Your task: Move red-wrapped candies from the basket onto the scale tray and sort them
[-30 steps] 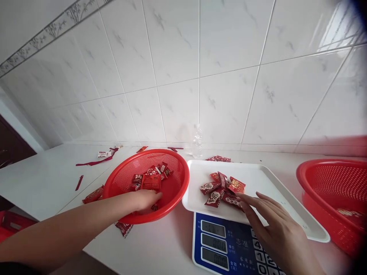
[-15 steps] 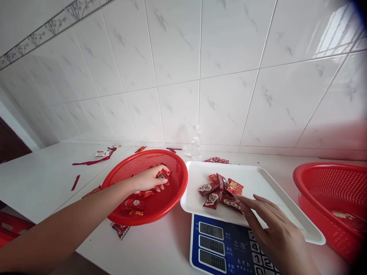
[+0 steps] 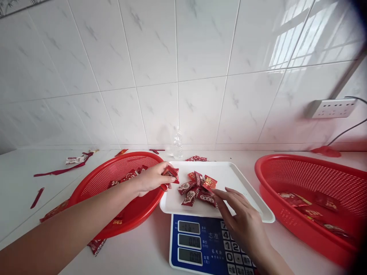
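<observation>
Two hands work around the white tray (image 3: 243, 179) that sits on the blue scale (image 3: 200, 244), and I describe all places from this tray. The left hand (image 3: 151, 178) is at the tray's left edge, just above the place where the rim of the left red basket (image 3: 94, 183) meets it; its grip is closed on a few red candy packets (image 3: 171, 173), pinched between the thumb and the fingers. These held packets point with their long side toward the tray's middle, and they hang just left of the small pile of candies (image 3: 197, 189) that already lies on the tray. The pile is therefore to the right of the left grip and very near, not touching as far as I can see. The right hand (image 3: 243, 221) comes from the tray's front side, over the scale's keys; its fingers are spread flat and hold nothing, with the fingertips (image 3: 218, 195) touching the front right of the pile. More packets remain in the left basket. To the right of the tray, well apart, stands a second red basket (image 3: 286, 168) with a few packets inside. Behind the tray a clear bottle (image 3: 178, 145) stands at the tiled wall, and some red scraps lie on the tabletop (image 3: 23, 179).
</observation>
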`<state>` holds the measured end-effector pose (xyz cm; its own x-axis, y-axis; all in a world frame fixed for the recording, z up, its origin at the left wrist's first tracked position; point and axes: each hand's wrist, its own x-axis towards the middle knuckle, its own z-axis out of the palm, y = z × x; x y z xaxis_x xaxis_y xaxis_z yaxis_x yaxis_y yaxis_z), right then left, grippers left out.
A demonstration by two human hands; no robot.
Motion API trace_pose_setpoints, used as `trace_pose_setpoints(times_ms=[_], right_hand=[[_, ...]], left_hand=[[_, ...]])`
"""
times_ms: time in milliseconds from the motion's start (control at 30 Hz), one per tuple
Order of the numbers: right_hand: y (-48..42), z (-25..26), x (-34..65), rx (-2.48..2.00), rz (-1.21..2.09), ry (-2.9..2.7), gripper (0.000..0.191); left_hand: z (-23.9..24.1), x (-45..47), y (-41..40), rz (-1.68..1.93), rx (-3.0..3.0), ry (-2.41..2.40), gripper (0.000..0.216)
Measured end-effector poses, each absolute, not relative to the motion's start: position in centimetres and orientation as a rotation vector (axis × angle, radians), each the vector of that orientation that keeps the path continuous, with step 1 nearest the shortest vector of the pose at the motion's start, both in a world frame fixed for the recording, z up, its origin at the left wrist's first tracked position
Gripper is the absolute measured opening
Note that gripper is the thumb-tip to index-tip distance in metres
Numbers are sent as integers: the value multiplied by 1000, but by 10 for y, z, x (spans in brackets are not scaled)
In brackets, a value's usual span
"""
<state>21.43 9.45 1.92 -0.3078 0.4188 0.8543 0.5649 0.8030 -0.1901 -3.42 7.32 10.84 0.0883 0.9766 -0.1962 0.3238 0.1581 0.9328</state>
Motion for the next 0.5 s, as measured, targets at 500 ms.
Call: trace_pose_setpoints(times_ms=[500], right_hand=[[91, 23, 215, -776, -95, -1925, 21]], left_hand=[[98, -73, 68, 813, 1410, 1744, 51]])
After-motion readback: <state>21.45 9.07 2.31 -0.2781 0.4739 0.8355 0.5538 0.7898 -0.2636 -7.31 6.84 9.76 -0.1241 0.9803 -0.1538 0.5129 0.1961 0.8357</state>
